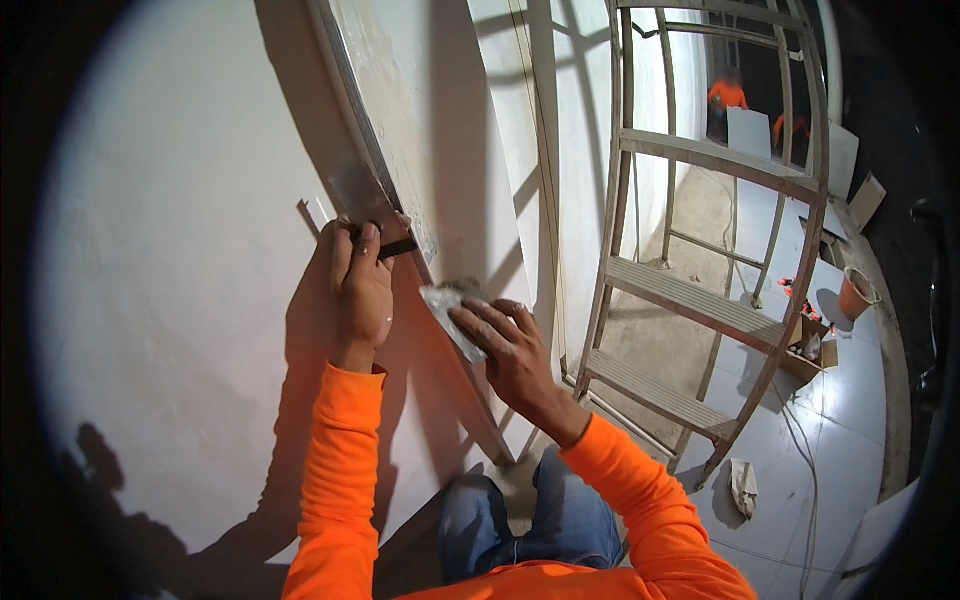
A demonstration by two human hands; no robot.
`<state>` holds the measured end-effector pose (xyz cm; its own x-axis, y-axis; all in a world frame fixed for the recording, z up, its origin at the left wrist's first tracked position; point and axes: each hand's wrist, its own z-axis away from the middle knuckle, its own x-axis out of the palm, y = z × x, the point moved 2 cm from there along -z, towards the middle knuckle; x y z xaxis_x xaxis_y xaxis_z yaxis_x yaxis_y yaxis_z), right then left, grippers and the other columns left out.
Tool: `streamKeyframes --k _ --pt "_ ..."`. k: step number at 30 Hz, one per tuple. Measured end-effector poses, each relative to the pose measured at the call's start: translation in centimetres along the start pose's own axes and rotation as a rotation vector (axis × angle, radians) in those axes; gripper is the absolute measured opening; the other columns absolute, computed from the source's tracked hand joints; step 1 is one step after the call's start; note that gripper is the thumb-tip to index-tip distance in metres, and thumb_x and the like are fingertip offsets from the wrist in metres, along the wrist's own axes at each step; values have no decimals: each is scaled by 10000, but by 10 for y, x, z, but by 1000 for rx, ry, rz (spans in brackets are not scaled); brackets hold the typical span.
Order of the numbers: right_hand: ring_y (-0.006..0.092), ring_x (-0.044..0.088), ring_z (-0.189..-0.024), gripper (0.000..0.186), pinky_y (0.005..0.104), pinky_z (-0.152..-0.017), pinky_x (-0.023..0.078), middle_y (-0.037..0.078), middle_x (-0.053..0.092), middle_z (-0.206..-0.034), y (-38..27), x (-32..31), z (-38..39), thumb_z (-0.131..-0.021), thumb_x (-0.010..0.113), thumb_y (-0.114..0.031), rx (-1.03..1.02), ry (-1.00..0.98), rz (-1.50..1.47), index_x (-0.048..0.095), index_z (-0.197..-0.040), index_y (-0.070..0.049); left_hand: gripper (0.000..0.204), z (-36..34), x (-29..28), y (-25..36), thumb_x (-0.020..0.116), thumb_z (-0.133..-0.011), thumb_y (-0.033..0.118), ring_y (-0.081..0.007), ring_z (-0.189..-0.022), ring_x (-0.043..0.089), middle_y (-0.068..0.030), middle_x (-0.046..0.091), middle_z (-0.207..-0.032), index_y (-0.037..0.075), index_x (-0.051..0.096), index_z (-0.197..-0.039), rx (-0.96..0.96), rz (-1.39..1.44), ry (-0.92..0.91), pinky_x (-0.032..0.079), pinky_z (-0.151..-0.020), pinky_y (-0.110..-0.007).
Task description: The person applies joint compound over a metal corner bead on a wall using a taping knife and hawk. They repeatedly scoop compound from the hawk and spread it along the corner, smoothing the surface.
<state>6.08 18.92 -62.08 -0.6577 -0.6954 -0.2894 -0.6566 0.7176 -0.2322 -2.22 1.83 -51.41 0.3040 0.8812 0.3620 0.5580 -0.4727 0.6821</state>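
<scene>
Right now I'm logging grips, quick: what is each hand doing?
Left hand: closed on a scraper against the wall.
Right hand: closed on a grey rag.

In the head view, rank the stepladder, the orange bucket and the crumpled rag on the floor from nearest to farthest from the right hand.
From the right hand:
1. Stepladder, just to its right, standing by the wall.
2. Crumpled rag, lower right on the floor tiles, past the ladder's feet.
3. Orange bucket, far right, beyond the ladder.
</scene>
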Motion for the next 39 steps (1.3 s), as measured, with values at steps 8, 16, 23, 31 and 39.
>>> streamKeyframes --k 8,16,23,31,39 --pt "335 608 -1189 636 441 -1040 540 71 670 -1415 30 -1 -36 -842 682 81 -87 75 65 665 -1422 -178 199 6 5 20 562 -1100 191 -181 -1154 623 -78 648 -1208 84 543 -1267 -9 -40 -67 475 -1031 -380" --pt "347 579 -1271 809 440 -1079 536 37 624 -1476 26 23 2 -767 801 0 -59 3 84 599 -1505 -262 213 1 -1 9 540 -1108 158 -188 -1201 605 -84 629 -1255 76 535 -1304 -14 -35 -70 473 -1079 -395" --pt "359 572 -1301 830 463 -1111 516 54 608 -1506 42 47 52 -740 807 12 -17 -39 -17 598 -1500 -246 251 -2 -11 3 538 -1109 149 -205 -1228 591 -109 600 -1298 49 527 -1338 19 -98 -94 478 -1091 -395" --pt "354 592 -1220 797 451 -1059 517 69 648 -1442 15 27 100 -746 791 6 117 -100 -69 615 -1491 -212 232 -3 -4 6 552 -1102 143 -174 -1188 577 -87 590 -1258 49 519 -1312 44 -93 -133 476 -1080 -383" --pt "385 539 -1256 836 485 -1079 471 121 558 -1509 10 77 84 -781 644 113 244 -18 89 534 -1563 -159 134 1 6 8 546 -1101 124 -118 -1099 551 -31 546 -1138 62 498 -1210 34 -111 -114 505 -1031 -356"
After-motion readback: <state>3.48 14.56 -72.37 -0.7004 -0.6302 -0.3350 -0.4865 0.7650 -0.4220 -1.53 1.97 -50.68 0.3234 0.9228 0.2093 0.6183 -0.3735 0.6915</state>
